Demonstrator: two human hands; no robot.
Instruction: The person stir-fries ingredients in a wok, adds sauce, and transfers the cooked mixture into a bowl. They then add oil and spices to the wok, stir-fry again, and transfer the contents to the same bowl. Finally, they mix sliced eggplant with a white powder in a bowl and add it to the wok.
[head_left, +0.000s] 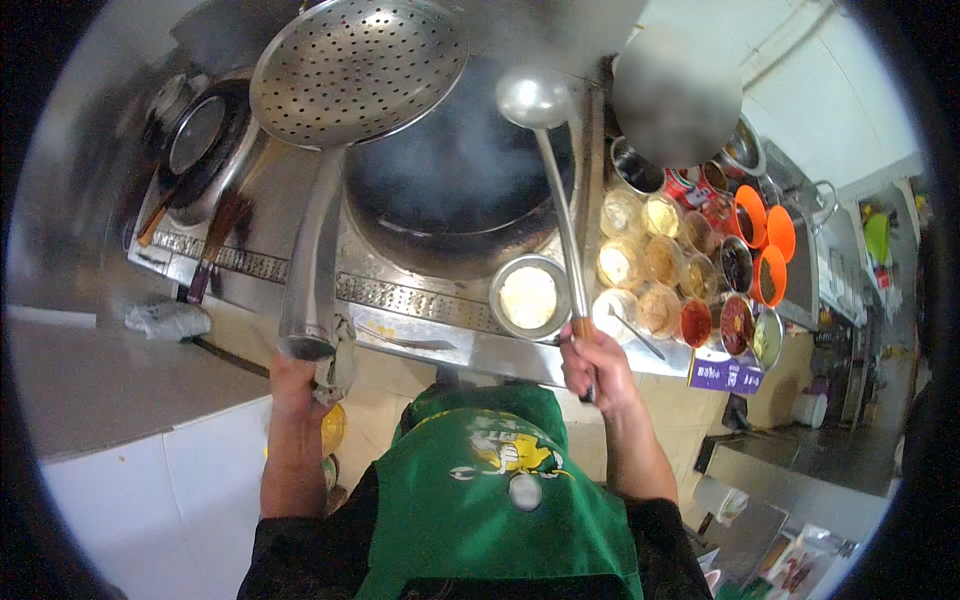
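Note:
My left hand (296, 382) is at the lower end of the thick metal handle of a large perforated strainer (360, 71), with a grey-white cloth (337, 360) bunched beside the fingers. The strainer is tilted up over the far left edge of a dark wok (450, 180), and steam or smoke hangs above the wok. In my right hand (600, 364) is the wooden grip of a steel ladle (534, 97). Its shiny bowl is raised over the right side of the wok. A metal bowl (529, 296) with pale yellowish contents stands just left of the ladle's shaft.
Several seasoning tubs (661, 259) and orange cups (766, 274) crowd the counter at right. Left of the wok are a brush (225, 221) and a pot with a round sieve (196, 135). A perforated drain strip (420, 300) runs along the stove's front.

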